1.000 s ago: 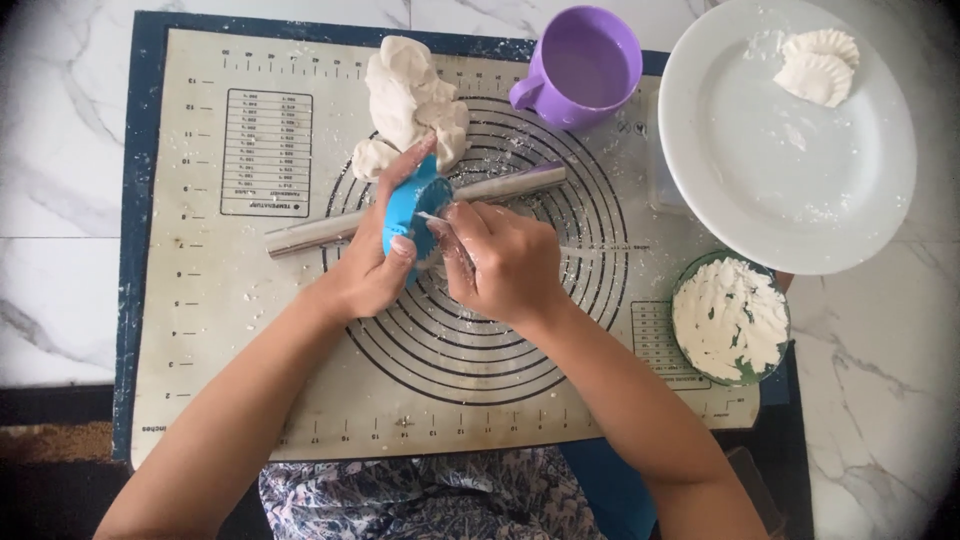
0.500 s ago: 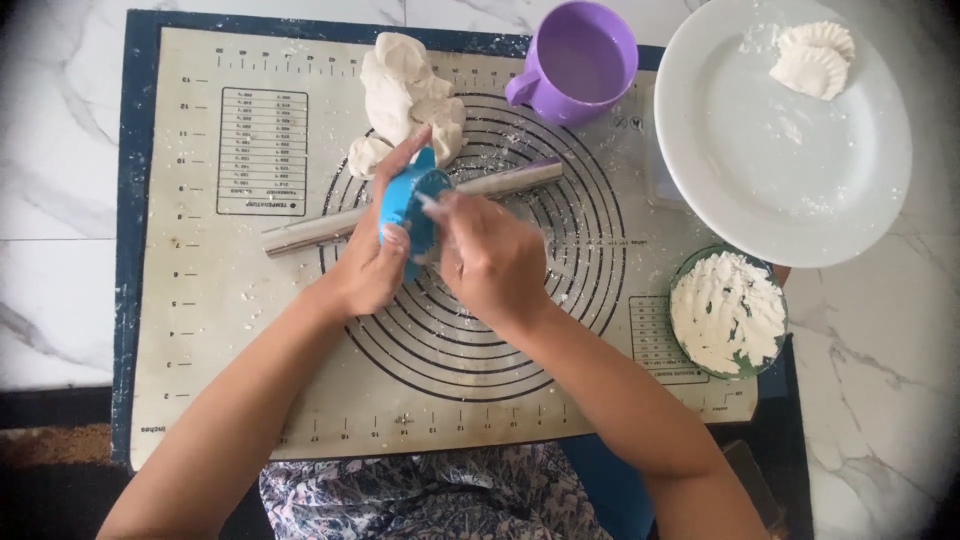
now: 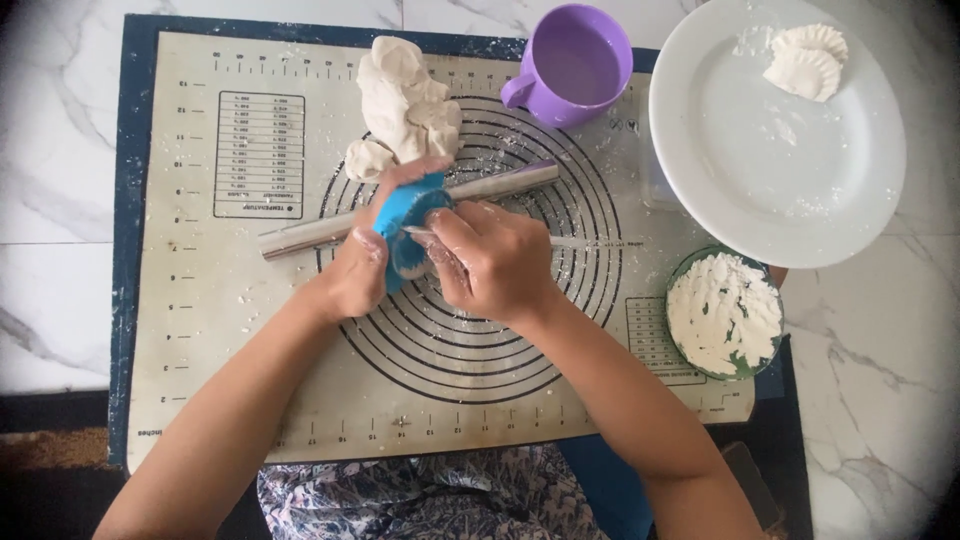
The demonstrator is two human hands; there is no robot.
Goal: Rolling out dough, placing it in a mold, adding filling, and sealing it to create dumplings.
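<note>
My left hand (image 3: 358, 268) grips a blue hinged dumpling mould (image 3: 405, 225) over the middle of a beige baking mat (image 3: 200, 330) printed with rings. My right hand (image 3: 495, 260) is closed on the mould's other side, fingers pressed against it with a thin pale tool poking out between them. A metal rolling pin (image 3: 500, 183) lies on the mat just behind both hands. A lump of white dough (image 3: 403, 100) rests on the mat beyond the pin.
A purple mug (image 3: 572, 65) with liquid stands at the mat's far edge. A white plate (image 3: 770, 150) at the right carries shaped dough pieces (image 3: 808, 62). A green bowl (image 3: 771, 359) of white flour sits by my right forearm. Marble counter surrounds the mat.
My hands stay at the mould; the right hand has shifted slightly lower and to the right against it. Nothing else has moved.
</note>
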